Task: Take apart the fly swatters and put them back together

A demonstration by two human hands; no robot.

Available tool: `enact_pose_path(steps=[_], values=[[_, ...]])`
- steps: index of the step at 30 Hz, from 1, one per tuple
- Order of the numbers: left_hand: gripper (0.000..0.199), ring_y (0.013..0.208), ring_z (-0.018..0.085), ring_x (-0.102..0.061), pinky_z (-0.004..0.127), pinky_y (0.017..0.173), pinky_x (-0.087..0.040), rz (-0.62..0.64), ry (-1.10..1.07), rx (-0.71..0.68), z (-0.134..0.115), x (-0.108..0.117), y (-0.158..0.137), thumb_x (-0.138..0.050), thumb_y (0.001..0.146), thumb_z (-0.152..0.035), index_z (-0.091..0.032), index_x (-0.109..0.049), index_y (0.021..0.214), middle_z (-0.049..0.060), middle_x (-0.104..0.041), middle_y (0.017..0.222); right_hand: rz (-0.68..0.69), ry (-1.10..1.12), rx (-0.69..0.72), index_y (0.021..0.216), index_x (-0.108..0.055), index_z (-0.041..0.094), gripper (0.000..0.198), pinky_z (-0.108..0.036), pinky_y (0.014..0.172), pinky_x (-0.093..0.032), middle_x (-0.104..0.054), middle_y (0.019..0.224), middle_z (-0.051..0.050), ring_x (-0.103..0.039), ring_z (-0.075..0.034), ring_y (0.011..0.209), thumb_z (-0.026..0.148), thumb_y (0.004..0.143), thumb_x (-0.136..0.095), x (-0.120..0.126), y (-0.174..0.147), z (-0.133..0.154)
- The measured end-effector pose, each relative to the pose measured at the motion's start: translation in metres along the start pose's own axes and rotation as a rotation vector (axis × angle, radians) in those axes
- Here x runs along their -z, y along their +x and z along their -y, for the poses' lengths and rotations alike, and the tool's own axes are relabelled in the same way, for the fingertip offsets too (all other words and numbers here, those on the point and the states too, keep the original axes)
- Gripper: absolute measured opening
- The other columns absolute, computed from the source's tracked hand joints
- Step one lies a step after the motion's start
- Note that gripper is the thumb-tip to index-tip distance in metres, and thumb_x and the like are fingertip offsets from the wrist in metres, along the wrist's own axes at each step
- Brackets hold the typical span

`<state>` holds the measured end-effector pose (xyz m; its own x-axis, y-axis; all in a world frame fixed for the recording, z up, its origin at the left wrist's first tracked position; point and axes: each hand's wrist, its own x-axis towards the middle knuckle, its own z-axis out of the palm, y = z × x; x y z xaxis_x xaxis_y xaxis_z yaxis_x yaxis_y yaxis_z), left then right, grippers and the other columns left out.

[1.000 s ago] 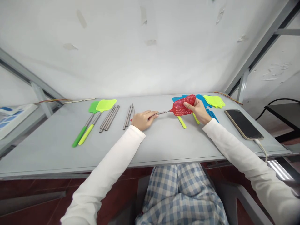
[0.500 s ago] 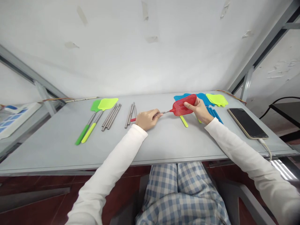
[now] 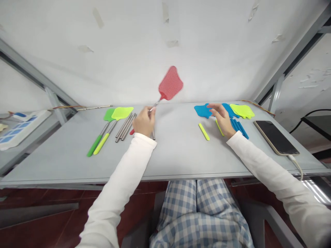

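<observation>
My left hand (image 3: 144, 121) is clamped around the thin metal shaft of the red perforated plastic swatter (image 3: 170, 84); its head tilts up beyond those fingers. My right hand (image 3: 222, 120) has its fingers bent and apart, nothing visible in them, beside flat blue plastic swatter heads (image 3: 201, 111). Below those fingertips lies a slim neon-yellow handle (image 3: 204, 132). Left of my left fingers are bare silver metal tubes (image 3: 126, 126); farther left, a green long-handled swatter (image 3: 94, 146) and a neon-yellow one (image 3: 122, 113). Well right of my right fingers rests a black-screened phone (image 3: 276, 137).
</observation>
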<state>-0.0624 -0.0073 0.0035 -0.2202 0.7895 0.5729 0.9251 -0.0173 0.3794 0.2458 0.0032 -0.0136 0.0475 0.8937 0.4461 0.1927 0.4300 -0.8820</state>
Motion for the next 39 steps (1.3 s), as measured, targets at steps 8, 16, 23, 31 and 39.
enact_pose_path(steps=[8,16,23,31,39], values=[[0.036,0.101,0.032,-0.056,0.043,0.079,-0.041,-0.187,0.165,0.467,0.075,0.031,0.019,-0.036,0.093,-0.039,-0.017,-0.048,0.119,0.015,-0.047,0.124,-0.117,-0.202,-0.081,0.091,-0.058,0.025,0.014,-0.038,0.094,-0.044,-0.066,0.103,-0.004,-0.058,-0.019,0.098,0.028,0.079,-0.051,-0.006,-0.001,-0.024],[0.049,0.128,0.043,-0.034,0.052,0.096,-0.033,0.144,0.314,0.681,0.123,0.022,0.019,-0.052,0.082,-0.021,-0.005,-0.034,0.125,0.026,-0.034,0.137,-0.127,-0.218,-0.101,0.086,-0.057,0.024,0.011,-0.038,0.089,-0.045,-0.065,0.093,-0.004,-0.058,-0.019,0.091,0.026,0.078,-0.05,-0.005,-0.001,-0.032],[0.042,0.126,0.044,-0.041,0.051,0.09,-0.037,0.145,0.335,0.642,0.123,0.018,0.019,-0.055,0.075,-0.013,-0.01,-0.047,0.115,0.029,-0.042,0.132,-0.121,-0.221,-0.116,0.085,-0.058,0.023,0.012,-0.037,0.086,-0.045,-0.065,0.093,-0.004,-0.058,-0.018,0.088,0.026,0.078,-0.049,-0.005,-0.001,-0.03],[0.028,0.122,0.039,-0.039,0.05,0.096,-0.031,0.113,0.273,0.587,0.126,0.017,0.019,-0.051,0.078,-0.009,-0.015,-0.058,0.105,0.014,-0.041,0.129,-0.124,-0.236,-0.138,0.083,-0.057,0.022,0.01,-0.036,0.087,-0.044,-0.065,0.093,-0.004,-0.057,-0.018,0.086,0.024,0.078,-0.049,-0.006,-0.001,-0.027],[0.015,0.125,0.039,-0.037,0.052,0.098,-0.03,0.172,0.266,0.574,0.121,0.016,0.022,-0.058,0.072,-0.012,-0.014,-0.064,0.086,0.017,-0.045,0.126,-0.112,-0.257,-0.128,0.083,-0.057,0.022,0.011,-0.034,0.084,-0.044,-0.065,0.092,-0.004,-0.057,-0.017,0.085,0.021,0.079,-0.047,-0.007,0.0,-0.027]])
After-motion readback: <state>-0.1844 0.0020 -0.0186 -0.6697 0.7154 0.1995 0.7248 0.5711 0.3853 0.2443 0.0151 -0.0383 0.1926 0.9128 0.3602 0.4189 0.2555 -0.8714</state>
